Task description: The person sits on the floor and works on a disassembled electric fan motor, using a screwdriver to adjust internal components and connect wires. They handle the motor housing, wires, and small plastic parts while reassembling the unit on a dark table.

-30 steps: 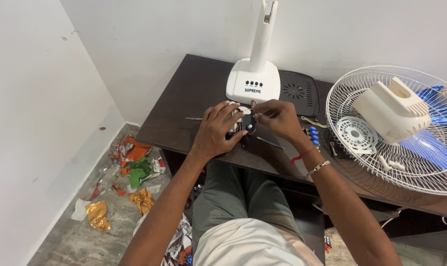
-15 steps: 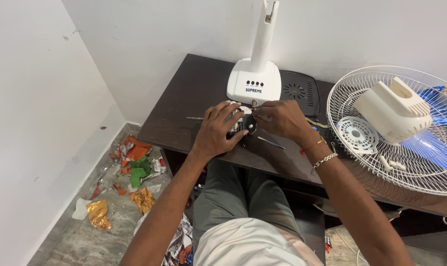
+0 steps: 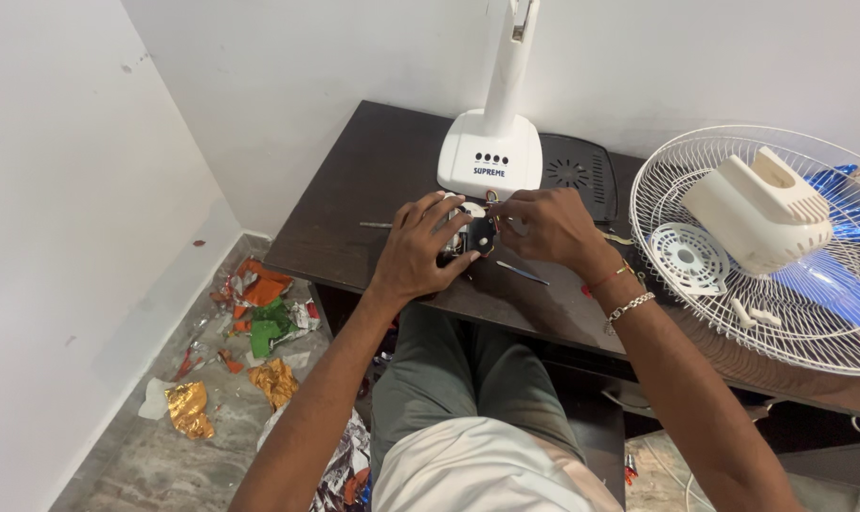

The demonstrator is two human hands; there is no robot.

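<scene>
We are holding a small fan part [image 3: 470,235] between both hands, low over the front middle of the dark counter [image 3: 373,180]. It is showing a black rounded body with a white piece behind it and thin red and coloured wires at its top; our fingers are hiding the rest. Our left hand [image 3: 420,248] is cupping it from the left, fingers curled around it. Our right hand [image 3: 548,228] is pinching it from the right with bent fingertips. Just behind is standing the white fan base [image 3: 491,156] with its upright pole. A thin tool [image 3: 522,273] is lying on the counter below our right hand. Well to the right, the white fan grille [image 3: 695,171] is lying flat, carrying a white motor cover [image 3: 757,213]. Crumpled wrappers [image 3: 259,313] are littering the floor at the left.
</scene>
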